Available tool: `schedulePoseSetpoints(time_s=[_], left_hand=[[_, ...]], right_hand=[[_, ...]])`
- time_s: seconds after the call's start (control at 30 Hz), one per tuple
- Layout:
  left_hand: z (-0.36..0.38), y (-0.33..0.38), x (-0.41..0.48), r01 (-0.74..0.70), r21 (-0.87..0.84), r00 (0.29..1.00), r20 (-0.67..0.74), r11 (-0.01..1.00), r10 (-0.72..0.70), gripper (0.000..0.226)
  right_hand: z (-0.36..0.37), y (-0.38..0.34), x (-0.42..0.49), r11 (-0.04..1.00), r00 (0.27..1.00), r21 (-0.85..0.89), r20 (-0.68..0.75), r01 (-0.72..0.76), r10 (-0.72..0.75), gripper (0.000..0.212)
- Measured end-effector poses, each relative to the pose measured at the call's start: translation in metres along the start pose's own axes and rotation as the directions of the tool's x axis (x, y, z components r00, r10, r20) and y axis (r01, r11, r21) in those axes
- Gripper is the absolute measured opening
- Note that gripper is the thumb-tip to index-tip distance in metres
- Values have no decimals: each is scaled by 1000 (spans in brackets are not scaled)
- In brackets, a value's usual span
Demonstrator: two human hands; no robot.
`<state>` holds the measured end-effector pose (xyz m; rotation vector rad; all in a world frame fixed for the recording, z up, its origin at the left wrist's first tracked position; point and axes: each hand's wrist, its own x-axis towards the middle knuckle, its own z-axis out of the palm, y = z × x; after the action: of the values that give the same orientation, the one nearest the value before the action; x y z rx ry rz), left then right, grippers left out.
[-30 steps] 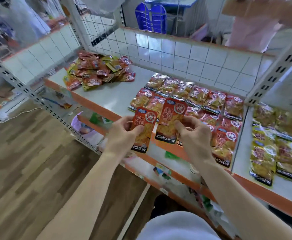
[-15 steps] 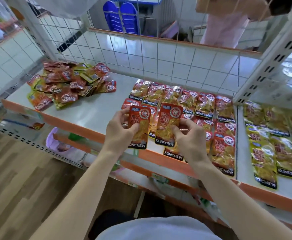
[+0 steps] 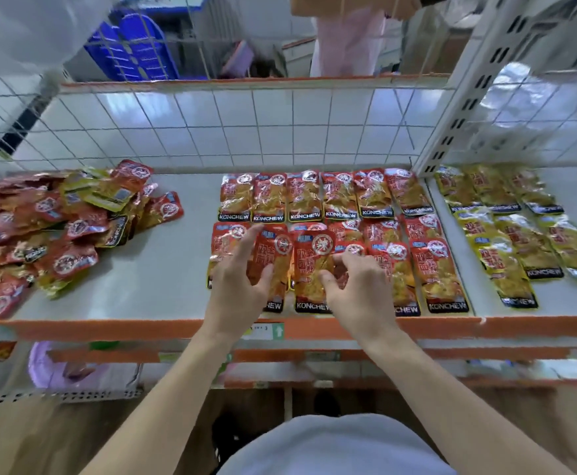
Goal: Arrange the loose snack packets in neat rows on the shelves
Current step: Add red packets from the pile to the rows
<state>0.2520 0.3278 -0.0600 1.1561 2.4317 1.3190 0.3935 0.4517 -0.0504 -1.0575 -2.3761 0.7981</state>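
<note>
- Shelf white with an orange lip. Loose pile of red and yellow packets heaped at far left, unsorted.
- Left grip: fingers spread, pressing a red packet flat into the front row.
- Right grip: thumb and curled fingers pinching the neighbouring packet near its right edge.
- Red rows just behind; yellow rows on the adjoining shelf at right.
- Judgement: pouches are light, soft, crinkly and likely slippery. Best taken by the flat edge seams, not the filled middle.
- Half a second ago I held both packets up off the shelf; now both lie down.
</note>
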Motion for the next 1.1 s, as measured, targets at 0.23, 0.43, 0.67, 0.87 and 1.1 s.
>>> schedulePoseSetpoints(time_s=[0.23,0.43,0.67,0.87,1.1], left_hand=[[9,-21,-11,-82,240,996,-3,967,85,43],[13,-23,-9,-56,369,997,-30,928,72,44],[15,-21,-11,-23,447,996,-62,894,56,45],[14,-18,-11,21,521,998,-67,853,16,47],[13,-18,-12,9,499,998,-63,866,26,44]], right_hand=[[16,14,-7,942,988,-331,-120,56,-101,31],[18,21,-8,932,986,-355,-111,76,-123,29],[21,25,-8,917,985,-381,-71,118,-156,34],[22,27,-8,926,984,-360,-87,113,-154,32],[21,26,-7,935,981,-328,-89,135,-173,37]])
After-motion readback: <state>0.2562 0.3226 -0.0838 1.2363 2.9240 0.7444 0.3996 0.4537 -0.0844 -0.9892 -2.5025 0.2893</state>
